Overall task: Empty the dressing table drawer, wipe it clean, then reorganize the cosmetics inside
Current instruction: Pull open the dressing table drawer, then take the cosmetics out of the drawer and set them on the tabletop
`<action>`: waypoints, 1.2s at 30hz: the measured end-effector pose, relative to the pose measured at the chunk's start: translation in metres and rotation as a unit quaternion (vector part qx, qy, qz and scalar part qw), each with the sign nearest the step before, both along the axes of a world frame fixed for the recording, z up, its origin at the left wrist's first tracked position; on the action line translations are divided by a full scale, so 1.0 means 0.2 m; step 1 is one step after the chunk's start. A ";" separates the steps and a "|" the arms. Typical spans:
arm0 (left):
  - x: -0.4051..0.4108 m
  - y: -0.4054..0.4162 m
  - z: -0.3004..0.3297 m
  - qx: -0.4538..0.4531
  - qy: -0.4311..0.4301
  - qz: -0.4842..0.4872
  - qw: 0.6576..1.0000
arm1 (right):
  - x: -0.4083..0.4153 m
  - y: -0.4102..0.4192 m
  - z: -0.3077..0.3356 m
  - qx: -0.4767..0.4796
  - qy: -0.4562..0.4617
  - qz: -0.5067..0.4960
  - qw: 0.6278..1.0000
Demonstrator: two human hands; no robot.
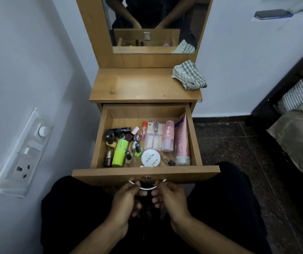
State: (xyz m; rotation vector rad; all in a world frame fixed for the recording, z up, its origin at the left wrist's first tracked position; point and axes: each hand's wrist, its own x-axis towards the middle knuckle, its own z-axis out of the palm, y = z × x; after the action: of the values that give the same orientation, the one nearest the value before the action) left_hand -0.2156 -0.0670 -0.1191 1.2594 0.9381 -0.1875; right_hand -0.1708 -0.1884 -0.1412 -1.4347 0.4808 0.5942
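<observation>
Drawer (145, 171) of the dressing table (143, 87) is pulled well out, full of cosmetics, nothing emptied yet. Both hands are at the curved metal handle (147, 187) on the drawer front: left hand (127, 198) has fingers curled round its left end, right hand (169, 197) curled round its right end, both gripping it.

Handling, as a judgement: the drawer is stiff board and looks light with this load. The cosmetics are small, hard and mostly smooth, so likely slippery. The nail polish bottles (121, 143) look like glass, so breakable, and are best pinched by the cap or body one at a time. The pink tube (181, 142) is soft plastic and squeezable, so take it round the middle. The pink bottle (168, 136) and green bottle (120, 153) are rigid, easy full-hand grabs. The round white tub (150, 158) marked nail polish lies flat; pinch it across the rim. The clear case (154, 136) is probably brittle; lift it by its long edges.

Count: one drawer, one handle, one pink tube, one pink bottle, one green bottle, one white tub, one clear case, one orange-capped stick (144, 129), one lip gloss (168, 158). The nail polishes are roughly eight and overlap, so I can't tell exactly. One checked cloth (189, 75) sits on the tabletop at the right rear, soft and crumpled, ready for wiping
</observation>
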 end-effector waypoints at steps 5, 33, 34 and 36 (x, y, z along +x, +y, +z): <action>-0.06 0.16 0.18 0.036 0.019 -0.298 0.954 | 0.03 -0.12 0.12 -0.028 0.034 0.233 0.972; 0.43 0.54 0.08 0.549 -0.281 -0.261 0.742 | 0.69 0.23 0.24 -0.243 -0.557 0.354 0.711; 0.43 0.54 0.07 0.548 -0.276 -0.261 0.745 | 0.69 0.23 0.24 -0.241 -0.558 0.359 0.708; 0.43 0.55 0.07 0.540 -0.271 -0.266 0.751 | 0.68 0.22 0.23 -0.235 -0.559 0.366 0.706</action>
State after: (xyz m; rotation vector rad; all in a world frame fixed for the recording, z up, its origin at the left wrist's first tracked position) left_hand -0.1290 0.0424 -0.1061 2.4776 0.0566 0.3452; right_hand -0.0350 -0.1448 -0.0943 -2.1713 -1.0456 0.0786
